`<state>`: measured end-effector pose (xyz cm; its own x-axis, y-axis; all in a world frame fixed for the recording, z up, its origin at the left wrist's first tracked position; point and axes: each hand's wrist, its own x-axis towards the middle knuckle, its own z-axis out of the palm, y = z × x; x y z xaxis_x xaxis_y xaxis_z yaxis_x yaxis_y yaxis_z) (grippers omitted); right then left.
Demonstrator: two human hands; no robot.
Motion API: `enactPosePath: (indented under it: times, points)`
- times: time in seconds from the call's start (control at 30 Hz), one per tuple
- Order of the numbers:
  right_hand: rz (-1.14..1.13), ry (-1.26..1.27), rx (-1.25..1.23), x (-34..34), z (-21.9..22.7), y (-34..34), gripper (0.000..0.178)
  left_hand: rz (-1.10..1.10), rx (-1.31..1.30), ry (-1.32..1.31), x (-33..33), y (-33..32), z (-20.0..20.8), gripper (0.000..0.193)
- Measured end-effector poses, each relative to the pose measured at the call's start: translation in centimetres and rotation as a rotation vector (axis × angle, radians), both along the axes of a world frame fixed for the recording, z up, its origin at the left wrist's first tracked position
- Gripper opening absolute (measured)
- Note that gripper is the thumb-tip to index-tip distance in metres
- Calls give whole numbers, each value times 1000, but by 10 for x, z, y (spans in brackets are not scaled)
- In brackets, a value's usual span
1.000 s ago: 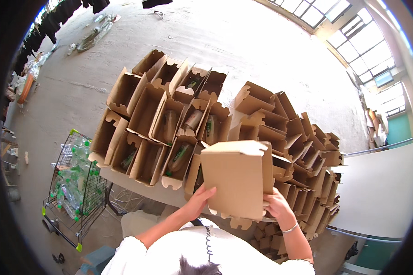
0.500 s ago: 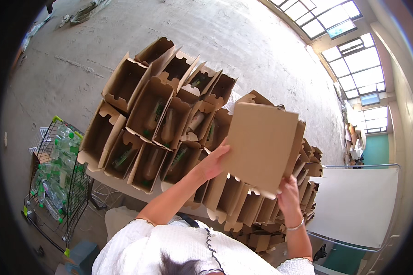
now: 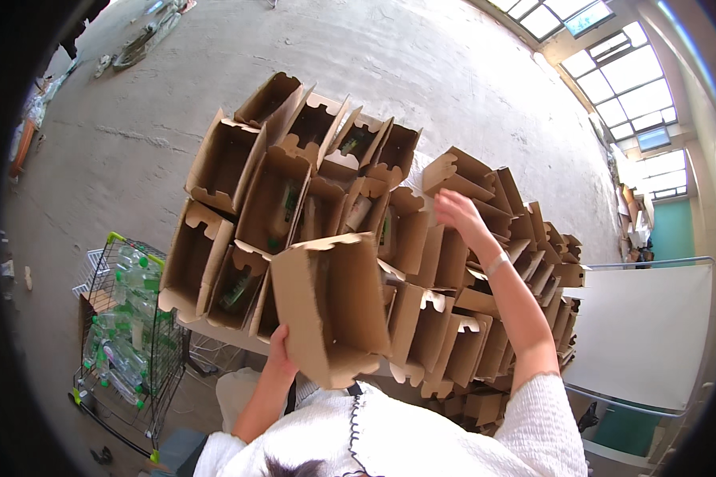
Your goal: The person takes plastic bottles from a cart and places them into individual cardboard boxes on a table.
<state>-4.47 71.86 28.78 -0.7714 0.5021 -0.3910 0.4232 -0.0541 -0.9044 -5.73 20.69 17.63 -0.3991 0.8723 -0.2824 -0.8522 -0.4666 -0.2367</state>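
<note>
An open-topped brown cardboard box (image 3: 334, 306) is tilted in front of my chest. My left hand (image 3: 281, 350) is closed on its lower left edge. Farther right, my right hand (image 3: 457, 213) reaches over the rows, fingers stretched out with nothing seen in them, beside a cardboard box (image 3: 460, 176) at the far side. Packed rows of similar boxes (image 3: 227, 155) cover the table, and several hold plastic bottles (image 3: 285, 211). The held box hides some of the boxes behind it.
At the left stands a black wire cart (image 3: 147, 350) full of clear bottles with green caps. A white panel (image 3: 640, 342) on a metal frame is at the right. More boxes (image 3: 485, 407) lie low at the near right. Large windows (image 3: 624, 75) line the far right wall.
The box has come down and left toward my chest, turning its open side into view. My right hand has let go of it and moved up to the far boxes. The view has shifted slightly.
</note>
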Motion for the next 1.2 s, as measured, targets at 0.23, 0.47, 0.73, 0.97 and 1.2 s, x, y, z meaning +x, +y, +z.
enactPosePath:
  times: [0.23, 0.47, 0.73, 0.97, 1.2]
  points:
    - [-266, -355, 247, -145, -158, 54, 45, 139, -379, -85, 16, -68, 18, 45]
    - [-457, -663, 710, -131, -210, 96, 24, 200, -232, -30, 12, -72, 48, 60]
    - [-355, 401, 287, 0, -7, 7, 16, 294, -7, 1, -5, -39, 57, 75]
    - [333, 10, 96, 162, 48, -112, 17, 444, -8, 51, -9, -53, 90, 68]
    - [721, -226, 60, 152, 40, -228, 40, 555, -114, 196, 19, -91, 110, 61]
